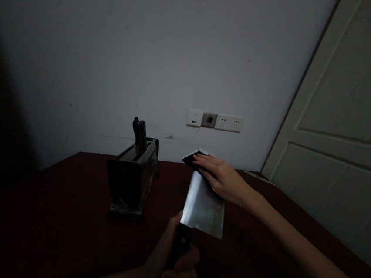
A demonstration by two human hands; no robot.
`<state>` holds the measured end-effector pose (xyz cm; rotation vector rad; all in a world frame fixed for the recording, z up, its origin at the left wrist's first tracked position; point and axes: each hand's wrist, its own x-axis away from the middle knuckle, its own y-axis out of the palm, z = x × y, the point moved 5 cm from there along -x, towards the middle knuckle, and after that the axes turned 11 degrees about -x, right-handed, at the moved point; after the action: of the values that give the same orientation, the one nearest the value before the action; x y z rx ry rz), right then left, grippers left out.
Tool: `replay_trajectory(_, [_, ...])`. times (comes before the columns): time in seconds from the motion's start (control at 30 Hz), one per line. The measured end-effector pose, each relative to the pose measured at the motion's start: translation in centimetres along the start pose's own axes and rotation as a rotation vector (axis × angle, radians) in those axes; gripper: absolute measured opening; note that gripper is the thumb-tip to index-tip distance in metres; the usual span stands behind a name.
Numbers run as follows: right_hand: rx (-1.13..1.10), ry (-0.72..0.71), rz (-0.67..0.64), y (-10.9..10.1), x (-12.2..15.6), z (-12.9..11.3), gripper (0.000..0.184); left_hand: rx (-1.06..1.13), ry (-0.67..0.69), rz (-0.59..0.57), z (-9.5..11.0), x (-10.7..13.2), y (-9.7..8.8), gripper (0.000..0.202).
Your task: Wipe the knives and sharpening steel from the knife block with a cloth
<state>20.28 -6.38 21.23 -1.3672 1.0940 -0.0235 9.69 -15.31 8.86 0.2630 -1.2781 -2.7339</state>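
Well clear of knife block (pixel 124 183), left hand (pixel 179 271) grips cleaver (pixel 203 208); right hand (pixel 223 177) holds cloth (pixel 188 158).

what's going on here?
The left hand is closed around the dark handle of a cleaver, its blade pointing away from the body. The right hand lies over a dark cloth with a pale edge, at the far end of the blade; its thumb is hidden. To the left, a knife block stands on the reddish table, two dark handles sticking up from its top. The light is dim.
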Motion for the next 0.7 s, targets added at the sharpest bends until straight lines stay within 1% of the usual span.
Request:
replay_trajectory(0.07, [-0.008,0.015,0.001,0.0,0.1,-0.2,0.034,0.01,-0.003,0.006,0.0,0.0,0.1,0.069])
replay_trajectory(0.13, [-0.03,0.018,0.0,0.3,0.9,-1.0,0.034,0.019,-0.003,0.002,0.0,0.0,0.2,0.068])
replay_trajectory(0.23, [-0.099,0.002,-0.025,1.1,2.6,-2.9,0.034,0.039,0.033,-0.004,0.4,0.0,0.1,0.067])
replay_trajectory(0.37, [-0.195,-0.021,-0.088,2.6,5.2,-5.7,0.038,0.07,0.118,-0.018,1.0,0.0,-0.2,0.062])
replay_trajectory(0.47, [-0.255,-0.051,-0.1,3.4,6.4,-7.0,0.041,0.079,0.143,-0.038,1.1,0.0,-0.6,0.059])
replay_trajectory(0.57, [-0.283,-0.032,-0.099,3.4,6.7,-6.9,0.04,0.039,0.131,-0.074,1.0,0.0,-0.8,0.058])
replay_trajectory(0.63, [-0.271,0.004,-0.094,3.1,6.3,-6.0,0.038,0.025,0.114,-0.034,1.0,0.0,-1.0,0.06])
replay_trajectory(0.7, [-0.237,0.042,-0.064,2.5,5.5,-4.5,0.037,0.016,0.095,0.002,1.0,0.1,-0.8,0.064])
